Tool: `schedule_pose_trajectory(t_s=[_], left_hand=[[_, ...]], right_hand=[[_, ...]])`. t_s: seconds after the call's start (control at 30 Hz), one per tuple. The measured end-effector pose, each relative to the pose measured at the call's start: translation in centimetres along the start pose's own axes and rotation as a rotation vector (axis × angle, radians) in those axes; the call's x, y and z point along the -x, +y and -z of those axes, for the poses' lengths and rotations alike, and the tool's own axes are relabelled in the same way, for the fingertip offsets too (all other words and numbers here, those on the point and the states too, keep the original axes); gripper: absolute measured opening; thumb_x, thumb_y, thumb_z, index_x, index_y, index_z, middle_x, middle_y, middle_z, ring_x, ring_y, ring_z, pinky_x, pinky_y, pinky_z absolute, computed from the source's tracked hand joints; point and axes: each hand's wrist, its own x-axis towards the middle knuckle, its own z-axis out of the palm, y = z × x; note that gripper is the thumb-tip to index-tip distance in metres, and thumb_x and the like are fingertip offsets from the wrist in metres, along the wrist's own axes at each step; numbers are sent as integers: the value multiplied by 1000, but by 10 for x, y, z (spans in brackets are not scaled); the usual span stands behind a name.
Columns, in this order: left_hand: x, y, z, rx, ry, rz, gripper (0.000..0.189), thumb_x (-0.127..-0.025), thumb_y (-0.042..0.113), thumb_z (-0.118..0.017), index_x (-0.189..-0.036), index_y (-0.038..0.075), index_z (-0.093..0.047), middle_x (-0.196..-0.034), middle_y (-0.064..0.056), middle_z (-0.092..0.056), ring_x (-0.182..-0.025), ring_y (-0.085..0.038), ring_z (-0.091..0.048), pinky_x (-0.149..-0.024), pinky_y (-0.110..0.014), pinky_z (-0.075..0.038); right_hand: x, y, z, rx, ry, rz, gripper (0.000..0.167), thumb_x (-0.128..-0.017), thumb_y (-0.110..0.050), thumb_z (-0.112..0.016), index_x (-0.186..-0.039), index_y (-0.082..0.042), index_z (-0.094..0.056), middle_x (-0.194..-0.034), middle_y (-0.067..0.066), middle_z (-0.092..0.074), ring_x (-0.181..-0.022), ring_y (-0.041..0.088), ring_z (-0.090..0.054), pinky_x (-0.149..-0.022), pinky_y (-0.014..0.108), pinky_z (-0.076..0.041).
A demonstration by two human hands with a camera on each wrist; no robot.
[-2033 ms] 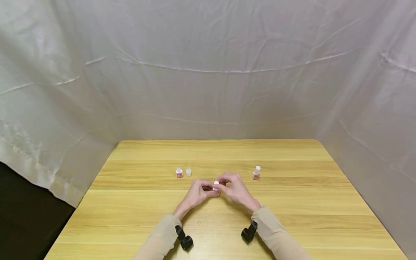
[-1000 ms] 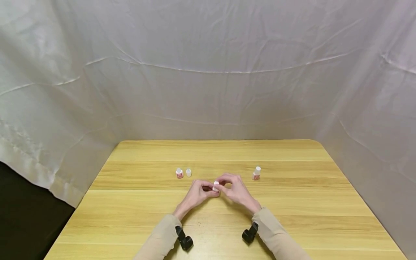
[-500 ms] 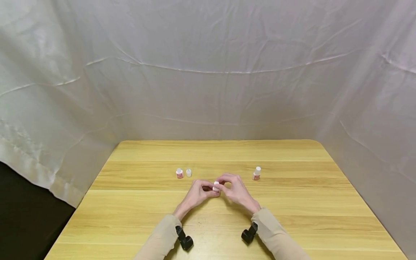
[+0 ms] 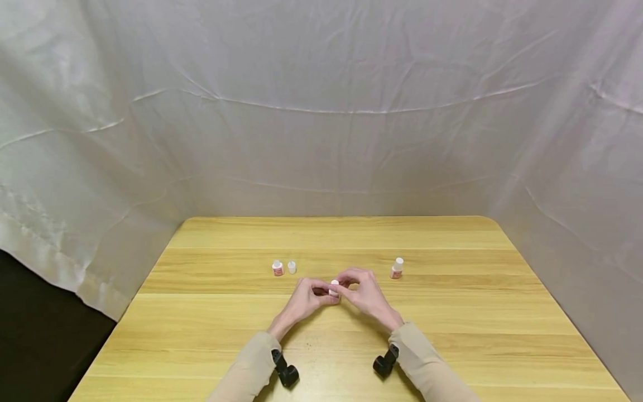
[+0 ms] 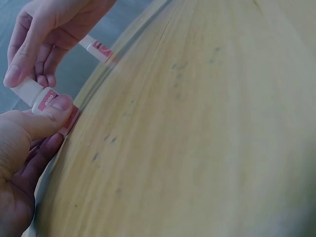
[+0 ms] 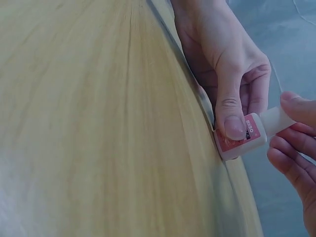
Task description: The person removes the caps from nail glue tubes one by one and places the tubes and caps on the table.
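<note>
Near the middle of the table, both hands meet at a small white bottle (image 6: 255, 129) with a pink label. My left hand (image 4: 305, 299) grips the bottle's body low down, thumb across the label. The bottle stands upright, its base at the tabletop. From the other side my right hand (image 4: 368, 294) pinches the white cap (image 5: 27, 92) between thumb and fingers. The cap sits on the bottle's neck. In the head view the fingers hide much of the bottle.
Behind my left hand stands a similar bottle (image 4: 278, 269) with its nozzle bare, and beside it a loose white cap (image 4: 292, 268). A capped bottle (image 4: 397, 268) stands further right. Pale curtains (image 4: 341, 156) surround the wooden table (image 4: 482, 312) at the back and sides.
</note>
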Motion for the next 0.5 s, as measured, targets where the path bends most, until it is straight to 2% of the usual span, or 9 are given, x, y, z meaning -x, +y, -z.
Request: schedule_pose_trajectory(t_s=[0.3, 0.5], left_hand=[[1, 11, 0, -14, -2, 12, 19, -79, 1, -81, -98, -1, -78, -92, -20, -78, -84, -34, -73, -77, -21, -57], [0, 3, -1, -9, 1, 13, 21, -81, 9, -83, -101, 5, -79, -92, -14, -79, -84, -28, -74, -76, -19, -56]], right_hand=[[3, -1, 3, -1, -64, 16, 10, -91, -10, -74, -100, -5, -77, -97, 8, -77, -89, 22, -72, -83, 37, -62], [2, 3, 2, -33, -38, 29, 10, -87, -9, -78, -96, -6, -76, -90, 7, -76, -80, 14, -70, -77, 31, -62]])
